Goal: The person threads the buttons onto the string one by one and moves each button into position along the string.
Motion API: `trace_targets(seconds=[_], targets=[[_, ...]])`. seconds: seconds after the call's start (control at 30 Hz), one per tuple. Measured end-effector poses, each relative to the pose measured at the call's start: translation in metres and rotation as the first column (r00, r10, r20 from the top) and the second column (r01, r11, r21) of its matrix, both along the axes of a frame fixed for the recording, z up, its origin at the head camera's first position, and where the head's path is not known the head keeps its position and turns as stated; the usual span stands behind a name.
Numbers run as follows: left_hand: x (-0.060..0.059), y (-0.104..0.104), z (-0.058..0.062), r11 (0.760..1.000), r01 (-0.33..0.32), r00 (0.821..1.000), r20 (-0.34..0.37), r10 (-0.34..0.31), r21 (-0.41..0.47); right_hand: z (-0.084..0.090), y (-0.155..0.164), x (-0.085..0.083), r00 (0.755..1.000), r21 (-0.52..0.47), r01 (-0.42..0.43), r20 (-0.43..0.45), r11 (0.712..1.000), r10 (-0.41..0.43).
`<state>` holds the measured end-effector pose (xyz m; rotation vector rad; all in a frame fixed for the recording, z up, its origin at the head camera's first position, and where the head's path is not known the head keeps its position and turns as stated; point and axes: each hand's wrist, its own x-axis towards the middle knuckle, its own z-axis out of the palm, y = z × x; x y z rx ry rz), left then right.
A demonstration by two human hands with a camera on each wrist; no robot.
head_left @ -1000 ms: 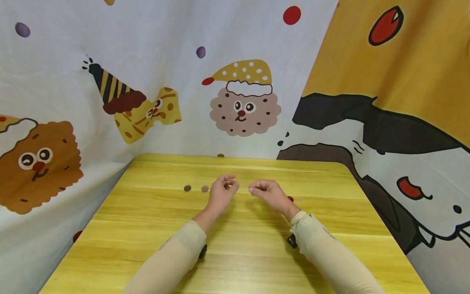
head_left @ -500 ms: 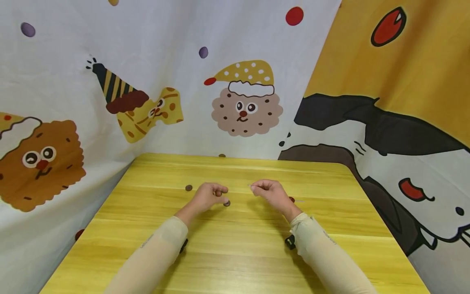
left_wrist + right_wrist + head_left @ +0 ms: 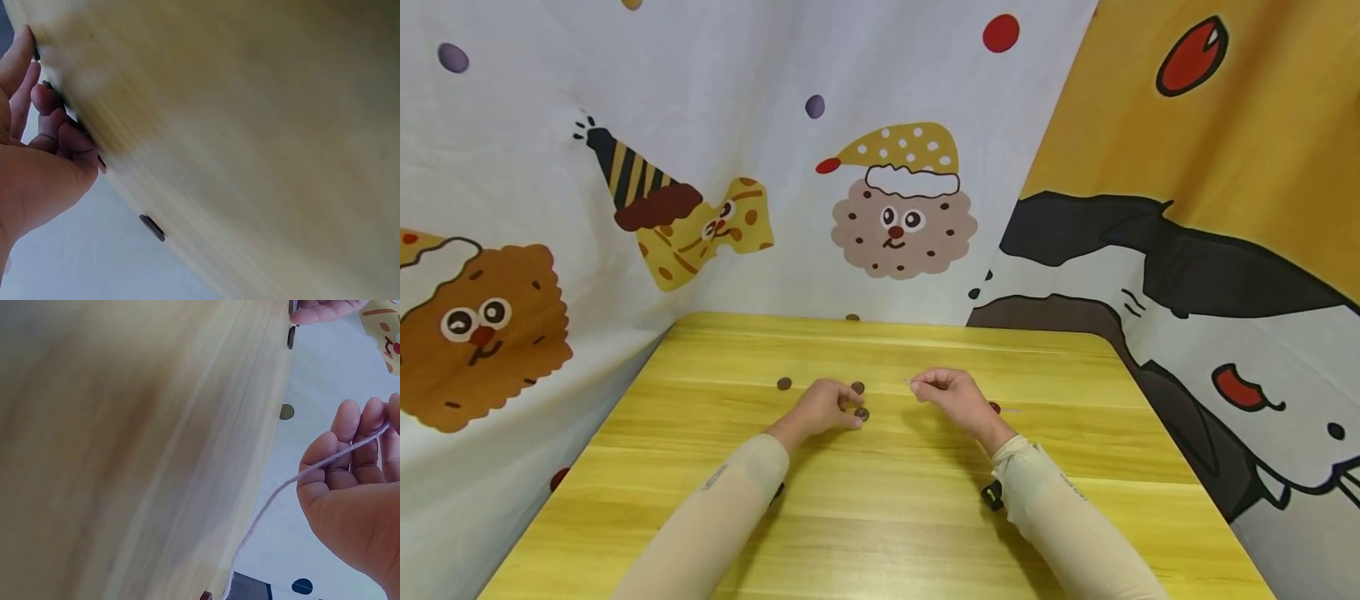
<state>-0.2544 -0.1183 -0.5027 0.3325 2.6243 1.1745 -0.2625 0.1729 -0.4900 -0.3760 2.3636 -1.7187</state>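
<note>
In the head view my left hand (image 3: pixel 823 406) is low over the table. Its thumb and index finger pinch the edges of a dark brown round button (image 3: pixel 862 414) lying on the wood. Another brown button (image 3: pixel 857 387) lies beside those fingers on the far side, and a third button (image 3: pixel 784 383) lies farther left. My right hand (image 3: pixel 953 393), to the right and raised off the table, pinches a thin pale cord (image 3: pixel 278 490) near its end. That cord runs down past the palm to a dark red piece (image 3: pixel 995 407) on the table, partly hidden by the right wrist.
The yellow wooden table (image 3: pixel 880 517) ends at its far edge against a printed cloth (image 3: pixel 775 283) that hangs behind and on both sides. A small black object (image 3: pixel 992 495) shows at the right wrist.
My left hand has moved left and down to the nearer button, leaving the other one beside it, which earlier lay farther left. My right hand stays almost still with the cord.
</note>
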Motion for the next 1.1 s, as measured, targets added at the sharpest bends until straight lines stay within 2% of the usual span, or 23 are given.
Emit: trace_targets(seconds=[0.2, 0.67, 1.1], targets=[[-0.0011, -0.0004, -0.0036, 0.999, 0.015, 1.000, -0.014, -0.016, -0.044, 0.0001, -0.0001, -0.0002, 1.000, 0.010, -0.005, 0.001, 1.000, 0.005], [0.0047, -0.0003, -0.0060, 1.000, -0.003, 1.000, -0.005, 0.002, -0.025, -0.0014, -0.0011, 0.0020, 0.999, 0.009, 0.005, 0.032, 1.000, -0.005], [0.0067, 0.0017, 0.0012, 0.999, 0.000, 1.000, -0.022, -0.001, -0.050, -0.0002, -0.0008, 0.0011, 0.999, -0.010, 0.028, 0.016, 1.000, -0.028]])
